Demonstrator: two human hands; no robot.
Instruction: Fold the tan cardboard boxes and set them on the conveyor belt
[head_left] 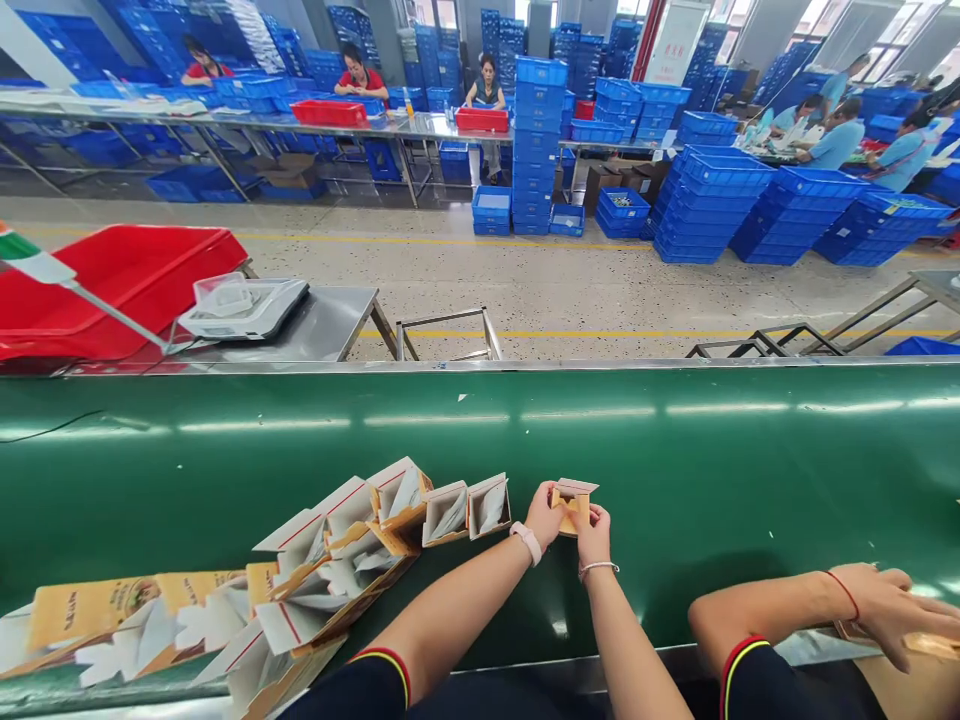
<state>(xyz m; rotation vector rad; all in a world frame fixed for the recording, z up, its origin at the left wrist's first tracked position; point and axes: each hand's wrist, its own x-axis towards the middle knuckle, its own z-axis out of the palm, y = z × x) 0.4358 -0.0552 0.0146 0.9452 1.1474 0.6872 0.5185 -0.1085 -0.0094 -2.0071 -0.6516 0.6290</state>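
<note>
Left hand (544, 515), white watch at wrist, and right hand (592, 532), thin bracelet at wrist: both pinch one small carton (574, 505) between them, fingertips (587, 516) closed narrowly on its card sides. Two open cartons (466, 510), upright, stand just left of the left hand on a green conveyor belt (675, 440). Further left, a heap of white-lined cartons (330, 560) overlaps yellow printed cartons (90, 612). At right, a co-worker's hand (881, 610), red cord at wrist, lies over a cardboard piece (926, 645). Beyond the belt: steel table (330, 330), scale (244, 308), red crate (112, 290). Farthest: stacked blue crates (705, 205), steel benches (225, 125), seated workers (360, 75).
</note>
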